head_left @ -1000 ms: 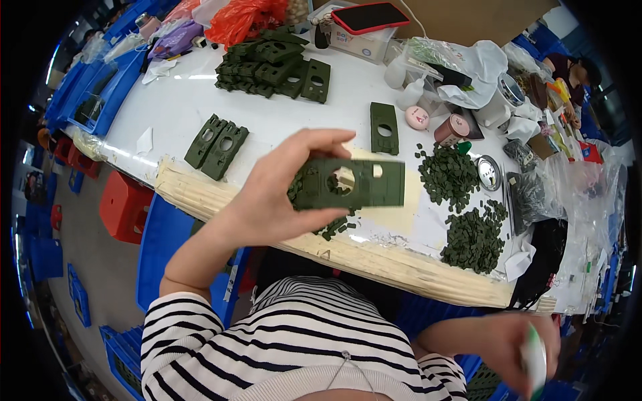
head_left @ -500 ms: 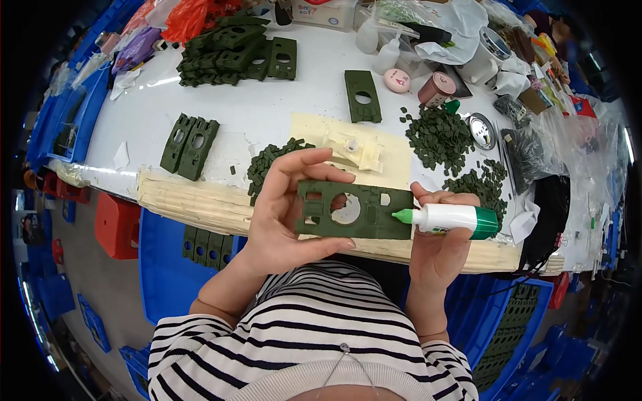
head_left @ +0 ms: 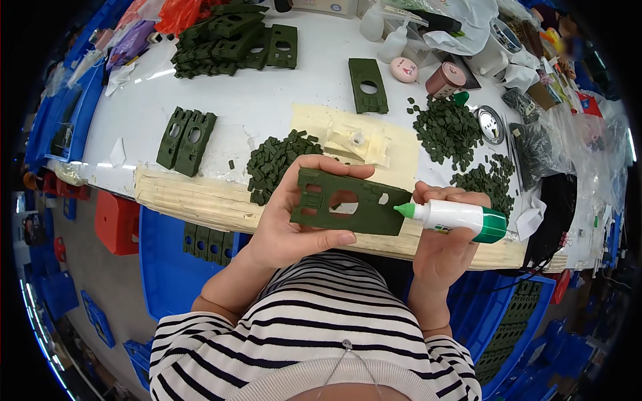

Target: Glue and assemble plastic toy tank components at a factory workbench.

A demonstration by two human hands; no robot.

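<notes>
My left hand grips a dark green plastic plate by its left end, thumb below and fingers above. The plate is flat, with a large round hole and smaller openings, and looks like the top of a model tank hull. In my right hand lies a white glue bottle with a green base, held sideways. Its green nozzle points left and reaches the plate's right end; whether it touches cannot be made out.
Heaps of small green pieces lie behind my left hand and at the right. A cream fixture sits between them. More green plates lie at left, with a stack behind. Blue bins stand below the table edge.
The plate has tilted, its right end now a little lower and its face turned. The bottle has shifted slightly right with my right hand. The view has moved a little.
</notes>
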